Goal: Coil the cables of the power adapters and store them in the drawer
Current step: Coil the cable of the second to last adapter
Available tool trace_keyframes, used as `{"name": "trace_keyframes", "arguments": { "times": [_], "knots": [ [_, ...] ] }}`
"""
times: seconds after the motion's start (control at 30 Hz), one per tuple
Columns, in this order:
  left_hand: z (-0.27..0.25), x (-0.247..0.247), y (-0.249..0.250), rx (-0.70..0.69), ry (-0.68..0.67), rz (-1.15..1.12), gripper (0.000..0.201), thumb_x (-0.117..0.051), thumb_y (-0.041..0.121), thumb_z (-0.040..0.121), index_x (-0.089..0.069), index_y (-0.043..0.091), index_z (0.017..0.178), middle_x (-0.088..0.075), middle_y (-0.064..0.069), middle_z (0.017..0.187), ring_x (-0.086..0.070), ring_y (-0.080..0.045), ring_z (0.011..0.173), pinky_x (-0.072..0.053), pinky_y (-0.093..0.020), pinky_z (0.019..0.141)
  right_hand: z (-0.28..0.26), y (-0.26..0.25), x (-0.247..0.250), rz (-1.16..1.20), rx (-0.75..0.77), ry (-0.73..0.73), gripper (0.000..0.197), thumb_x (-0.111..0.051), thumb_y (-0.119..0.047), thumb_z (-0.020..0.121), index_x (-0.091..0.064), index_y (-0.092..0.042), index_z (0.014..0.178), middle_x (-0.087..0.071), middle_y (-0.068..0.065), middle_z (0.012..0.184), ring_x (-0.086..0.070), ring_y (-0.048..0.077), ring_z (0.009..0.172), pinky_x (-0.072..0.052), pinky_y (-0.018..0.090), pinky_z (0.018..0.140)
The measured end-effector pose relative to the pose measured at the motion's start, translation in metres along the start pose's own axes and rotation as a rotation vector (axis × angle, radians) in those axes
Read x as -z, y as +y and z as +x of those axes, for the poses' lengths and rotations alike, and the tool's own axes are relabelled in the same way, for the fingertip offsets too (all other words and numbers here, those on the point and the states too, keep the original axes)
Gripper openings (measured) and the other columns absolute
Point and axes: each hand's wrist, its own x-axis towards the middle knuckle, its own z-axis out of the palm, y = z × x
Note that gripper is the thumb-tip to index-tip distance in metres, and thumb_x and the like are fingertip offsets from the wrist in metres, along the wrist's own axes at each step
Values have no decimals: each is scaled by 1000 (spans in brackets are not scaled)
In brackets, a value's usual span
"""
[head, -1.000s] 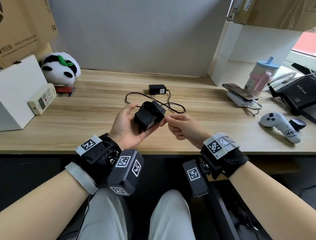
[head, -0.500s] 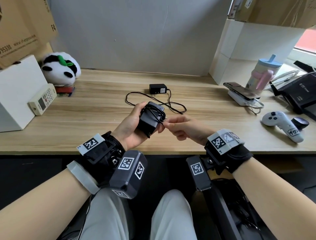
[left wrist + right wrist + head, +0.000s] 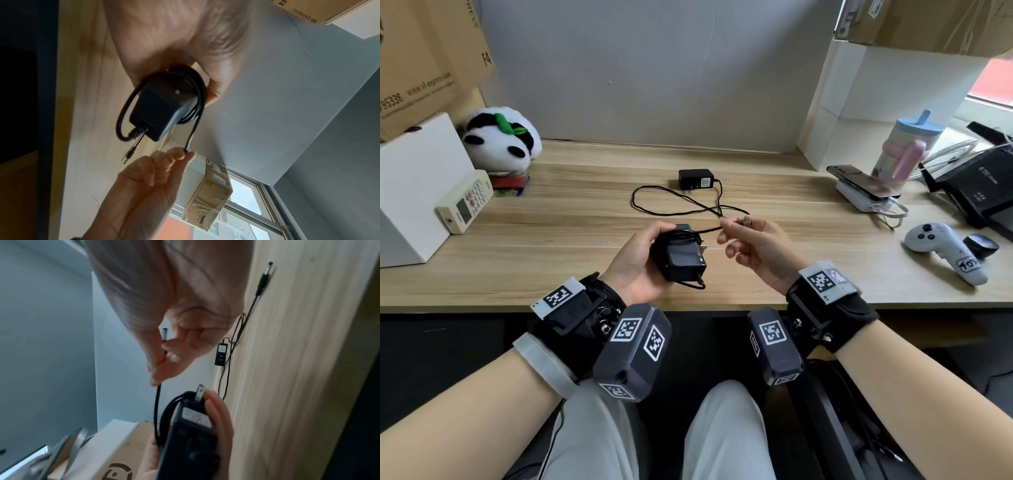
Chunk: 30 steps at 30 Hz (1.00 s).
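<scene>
My left hand (image 3: pixel 635 262) grips a black power adapter (image 3: pixel 683 260) just above the desk's front edge, with its cable wound round the body in several loops. A short free stretch of that cable (image 3: pixel 709 230) runs right to my right hand (image 3: pixel 726 230), which pinches it near the barrel plug (image 3: pixel 164 332). The left wrist view shows the wrapped adapter (image 3: pixel 162 105) and the pinch (image 3: pixel 185 154). A second black adapter (image 3: pixel 695 179) lies further back on the desk (image 3: pixel 585 246), its cable (image 3: pixel 654 210) sprawled loose. No drawer is in view.
A panda plush (image 3: pixel 500 140), a white remote (image 3: pixel 465 202) and a white box (image 3: pixel 417 185) sit at the left. At the right are a phone on a power bank (image 3: pixel 866 181), a bottle (image 3: pixel 904 147), a game controller (image 3: pixel 945 250) and a black device (image 3: pixel 976 185).
My right hand has moved up and to the right, away from the adapter, drawing out a short stretch of cable. The left hand has turned the adapter and lowered it slightly.
</scene>
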Motion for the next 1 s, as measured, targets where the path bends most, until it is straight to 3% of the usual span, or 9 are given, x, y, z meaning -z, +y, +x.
{"name": "trace_keyframes", "arguments": {
  "times": [0.17,0.3,0.33,0.43,0.6,0.73,0.83,0.93,1.0],
  "knots": [
    [7,-3,-6,-30,40,-99,24,-48,20,91,-56,7,111,-58,-17,118,-56,-29,109,-45,-38,97,0,-4,-11,392,26,67,6,-61,-17,84,-60,-13,79,-67,-4,64,-61,1,52,-42,10,39],
    [12,-10,-9,-77,37,-173,16,-45,19,94,-56,7,98,-61,-11,95,-67,-21,75,-59,-34,67,-1,-8,-18,367,28,-42,11,-54,-25,87,-60,-17,81,-69,-5,71,-63,2,59,-46,12,44],
    [14,-9,-10,-87,42,-199,20,-44,19,95,-55,6,105,-61,-13,99,-68,-22,71,-58,-36,63,-3,-9,-19,335,29,-78,13,-52,-25,89,-59,-17,83,-69,-4,70,-64,3,59,-47,12,45],
    [17,-6,-12,-78,53,-210,30,-42,21,96,-49,9,123,-59,-16,111,-66,-24,81,-58,-36,66,-9,-9,-20,192,45,-164,15,-48,-22,92,-59,-13,86,-65,-2,64,-63,7,58,-53,15,54],
    [13,-5,-15,-27,80,-144,19,-47,26,96,-57,11,103,-61,-9,98,-61,-22,88,-56,-31,71,-11,-10,-17,-41,83,-43,17,-48,-22,96,-62,-16,88,-55,-3,61,-60,10,54,-53,23,61],
    [7,-9,-18,-66,55,-181,20,-45,19,98,-58,6,104,-60,-13,108,-56,-26,107,-45,-36,100,-8,-10,-18,-204,101,111,20,-51,-18,96,-68,-9,96,-54,1,67,-52,8,50,-54,24,58],
    [2,-10,-15,-75,39,-219,21,-48,12,93,-56,2,109,-59,-15,108,-59,-23,97,-54,-30,84,-8,-8,-16,-418,135,187,17,-56,-17,93,-70,-9,99,-59,-2,73,-51,8,56,-53,24,60],
    [-2,-13,-13,-75,23,-245,21,-46,6,90,-53,-2,108,-59,-18,103,-61,-25,91,-60,-33,66,-10,-3,-16,-601,245,278,7,-69,-19,84,-74,-18,88,-62,-11,66,-52,4,59,-48,21,63],
    [-5,-16,-11,-91,13,-254,20,-43,4,91,-51,-2,107,-59,-20,103,-61,-28,96,-59,-36,72,-12,0,-19,-663,289,257,2,-72,-18,80,-74,-18,80,-64,-8,64,-54,6,58,-49,25,63]
  ]
}}
